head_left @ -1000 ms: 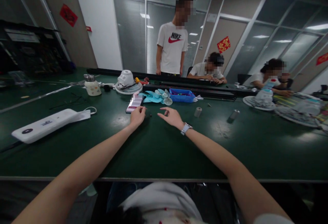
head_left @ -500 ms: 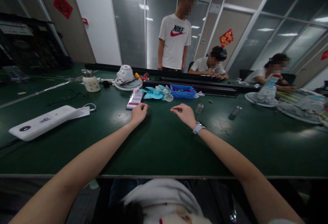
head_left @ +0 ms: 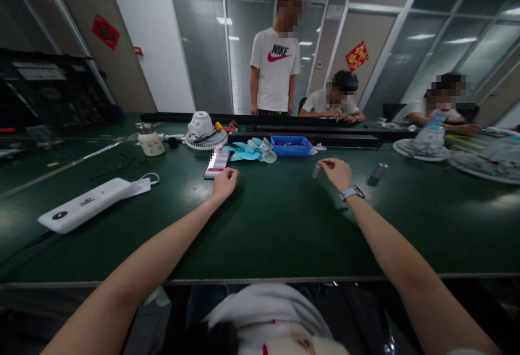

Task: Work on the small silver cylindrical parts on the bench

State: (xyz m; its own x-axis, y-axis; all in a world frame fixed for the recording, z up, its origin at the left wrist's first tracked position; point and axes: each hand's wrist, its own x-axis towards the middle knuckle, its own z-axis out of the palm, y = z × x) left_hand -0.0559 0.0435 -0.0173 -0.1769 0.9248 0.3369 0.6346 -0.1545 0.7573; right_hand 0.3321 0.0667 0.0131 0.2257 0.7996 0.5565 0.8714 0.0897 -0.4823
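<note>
My right hand (head_left: 338,173), with a watch on its wrist, reaches to a small grey metal cylinder (head_left: 317,171) standing on the green table. Thumb and fingers are pinched together at the cylinder's upper end, covering part of it. My left hand (head_left: 226,182) is closed near the table, just right of a lit phone (head_left: 216,164). Its fingertips press together, and whatever may be between them is too small to make out. A second metal cylinder (head_left: 377,173) is to the right of my right hand.
Light-blue fan blades (head_left: 248,151) and a blue tray (head_left: 290,146) lie ahead, near a white fan part (head_left: 201,127). A power bank-like white case (head_left: 87,203) and a jar (head_left: 150,141) are left. Fan parts (head_left: 426,144) stand right. Other people (head_left: 276,71) are across the table.
My right hand has moved right, from beside the metal cylinder to its upper end. My left hand stays by the phone, with its fingers still together. The view has shifted slightly.
</note>
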